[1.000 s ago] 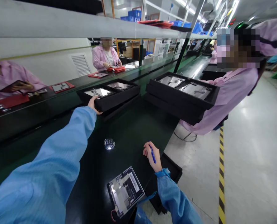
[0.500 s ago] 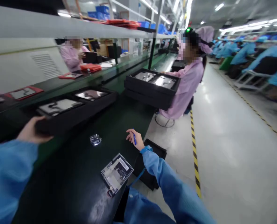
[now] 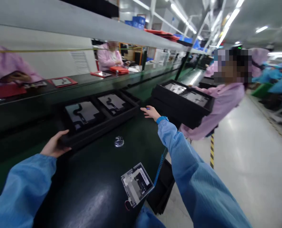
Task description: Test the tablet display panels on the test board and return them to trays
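Note:
My left hand grips the near left corner of a black tray that holds two flat metal panels, one on the left and one on the right. My right hand reaches out just beyond the tray's right end, fingers curled round a blue pen. A circuit board unit with a red wire lies on the dark green bench near me. A small shiny round piece sits between the unit and the tray.
A person in a pink coat carries a stack of black trays at my right. More people in pink work across the conveyor, with red trays in front of them. A black box hangs at the bench edge.
My right hand has lifted off the bench and moved forward to the tray's right end. My left hand has slid the tray closer along the bench.

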A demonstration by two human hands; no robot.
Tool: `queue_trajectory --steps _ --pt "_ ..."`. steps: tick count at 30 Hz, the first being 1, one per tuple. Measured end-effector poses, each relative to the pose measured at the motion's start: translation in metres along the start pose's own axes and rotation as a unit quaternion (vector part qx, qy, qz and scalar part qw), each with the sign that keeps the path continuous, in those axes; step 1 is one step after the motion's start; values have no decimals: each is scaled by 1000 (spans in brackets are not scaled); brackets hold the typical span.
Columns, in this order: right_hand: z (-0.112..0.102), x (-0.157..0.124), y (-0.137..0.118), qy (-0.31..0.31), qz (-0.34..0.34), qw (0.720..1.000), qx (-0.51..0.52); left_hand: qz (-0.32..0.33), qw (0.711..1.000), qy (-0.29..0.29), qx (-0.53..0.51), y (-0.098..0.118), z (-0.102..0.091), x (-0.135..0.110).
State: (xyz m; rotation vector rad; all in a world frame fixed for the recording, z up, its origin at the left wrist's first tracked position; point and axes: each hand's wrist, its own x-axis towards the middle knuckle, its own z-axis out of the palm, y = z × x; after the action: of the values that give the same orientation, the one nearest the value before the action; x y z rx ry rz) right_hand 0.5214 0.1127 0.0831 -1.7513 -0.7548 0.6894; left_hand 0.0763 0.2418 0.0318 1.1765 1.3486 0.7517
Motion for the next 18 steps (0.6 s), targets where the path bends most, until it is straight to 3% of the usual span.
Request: queue_trajectory --steps 4,9,14,18 --pt "34 47 9 7 56 998 10 -54 986 -12 -155 -4 -4 4" --pt "66 74 10 -29 80 995 44 -65 963 -10 -261 -9 -3 15" --pt "72 57 -16 -24 97 994 50 -72 956 -6 -283 7 -21 7" --pt "49 12 -47 -35 69 996 37 -51 962 18 -269 26 -53 -45"
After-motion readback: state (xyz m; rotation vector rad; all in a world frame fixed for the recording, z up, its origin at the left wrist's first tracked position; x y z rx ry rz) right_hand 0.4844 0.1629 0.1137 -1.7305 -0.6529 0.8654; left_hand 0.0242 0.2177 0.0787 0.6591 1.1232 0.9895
